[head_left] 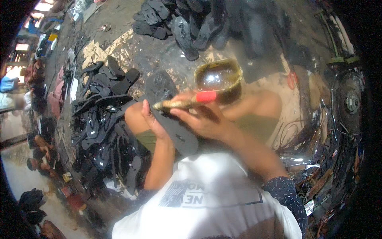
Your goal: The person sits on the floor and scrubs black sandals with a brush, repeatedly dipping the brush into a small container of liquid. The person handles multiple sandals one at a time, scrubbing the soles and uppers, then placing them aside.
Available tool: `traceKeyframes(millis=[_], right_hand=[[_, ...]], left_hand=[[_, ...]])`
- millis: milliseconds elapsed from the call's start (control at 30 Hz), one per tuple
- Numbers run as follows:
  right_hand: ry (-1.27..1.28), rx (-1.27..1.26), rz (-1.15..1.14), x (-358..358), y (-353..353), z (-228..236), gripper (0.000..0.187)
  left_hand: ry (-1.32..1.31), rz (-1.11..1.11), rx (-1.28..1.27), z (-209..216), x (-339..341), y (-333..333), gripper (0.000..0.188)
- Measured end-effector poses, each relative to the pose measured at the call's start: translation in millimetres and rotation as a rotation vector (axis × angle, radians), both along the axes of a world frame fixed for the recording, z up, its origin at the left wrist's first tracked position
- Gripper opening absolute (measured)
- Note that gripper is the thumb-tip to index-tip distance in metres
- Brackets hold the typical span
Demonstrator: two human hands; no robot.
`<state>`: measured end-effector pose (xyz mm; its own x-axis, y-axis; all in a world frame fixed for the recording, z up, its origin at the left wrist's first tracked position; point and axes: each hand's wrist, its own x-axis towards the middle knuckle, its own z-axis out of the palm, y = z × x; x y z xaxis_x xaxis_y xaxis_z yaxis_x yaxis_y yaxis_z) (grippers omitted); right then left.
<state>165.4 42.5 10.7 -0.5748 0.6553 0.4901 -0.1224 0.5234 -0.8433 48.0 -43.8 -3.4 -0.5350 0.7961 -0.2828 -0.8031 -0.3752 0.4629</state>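
A black sandal sole (162,85) slants across the space before my body, its far end raised toward the floor's middle. My left hand (154,121) grips it by the left edge, thumb up. In my right hand (209,121) is a brush (179,104) with red wrapping on its handle; its caked tip rests at the sole's left side, near my left thumb. Just beyond the right hand stands a yellowish, crusted tub (219,65) holding a shiny, brownish liquid. The fingers under the sole are hidden.
Black sandals (101,123) lie heaped at my left, and more black soles (185,34) are piled at the far side. A red-handled tool (292,79) is at the right, near tangled dark strips (314,143) and a wheel (352,99). Other people sit at far left.
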Motion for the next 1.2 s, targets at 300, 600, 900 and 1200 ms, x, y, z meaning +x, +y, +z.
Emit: traceKeyframes(millis=[300,600,900,1200], right_hand=[[-0.066,-0.219,0.008,-1.3,14.6,-1.0,0.02],[-0.272,-0.133,-0.097,9.5,48.6,-10.3,0.034],[-0.962,0.27,-0.184,31.8,135.6,-123.7,0.037],[-0.605,-0.029,-0.206,142.3,156.8,-61.7,0.025]], left_hand=[[0.044,-0.076,0.155,-0.8,-1.2,12.3,0.058],[-0.111,-0.188,0.169,-14.8,-2.0,-3.8,0.063],[-0.171,-0.382,-0.19,-42.2,22.2,-84.2,0.08],[-0.069,-0.245,-0.134,-45.4,5.8,-48.2,0.058]])
